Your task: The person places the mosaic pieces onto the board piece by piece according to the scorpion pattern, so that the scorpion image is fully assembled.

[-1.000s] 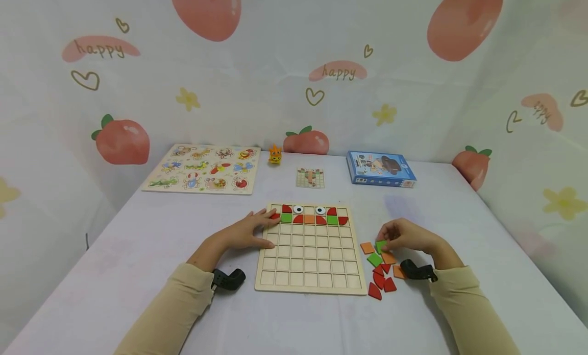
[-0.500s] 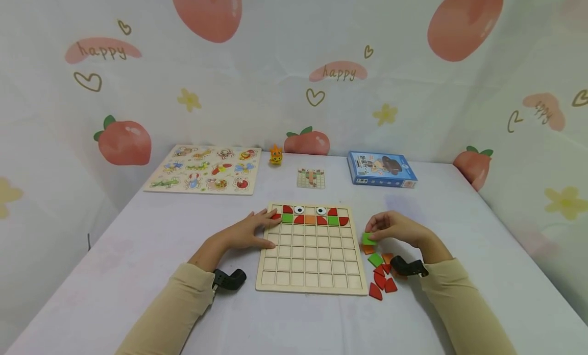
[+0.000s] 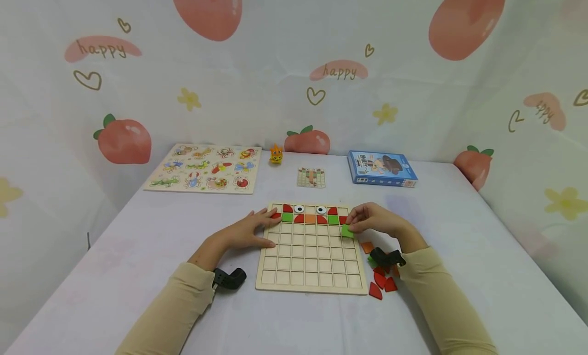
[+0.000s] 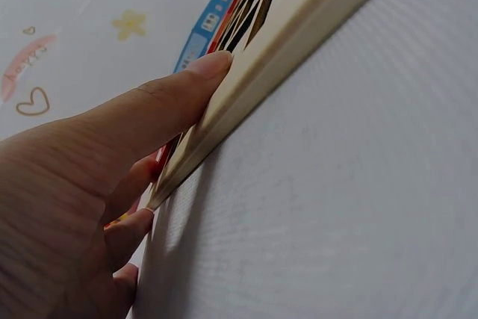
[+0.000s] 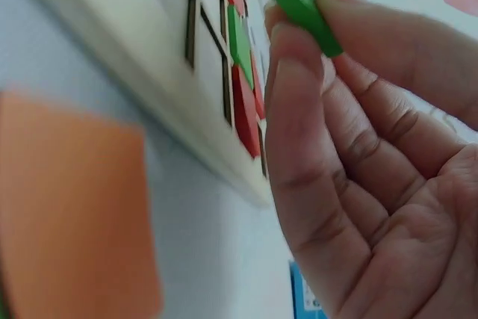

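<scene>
A wooden grid board point(image 3: 304, 252) lies flat on the table. Red, green and orange tiles and two eye tiles point(image 3: 299, 209) fill parts of its two far rows. My left hand point(image 3: 245, 232) rests at the board's left edge; in the left wrist view the thumb point(image 4: 168, 106) lies on the rim. Between thumb and fingertips my right hand point(image 3: 383, 221) pinches a green square tile point(image 3: 347, 231), held over the right end of the third row. In the right wrist view this green tile point(image 5: 297, 1) is tilted above the board.
Beside the board's right edge lie loose red tiles point(image 3: 375, 291) and an orange tile point(image 3: 367, 247), partly under my right wrist. A small pattern card point(image 3: 311, 178), an insect puzzle board point(image 3: 206, 170), an orange toy figure point(image 3: 275, 155) and a blue box point(image 3: 382, 168) lie farther back.
My right hand has lifted the green tile from the loose pile and carried it left, over the board's right side. The left hand and the board stay where they were.
</scene>
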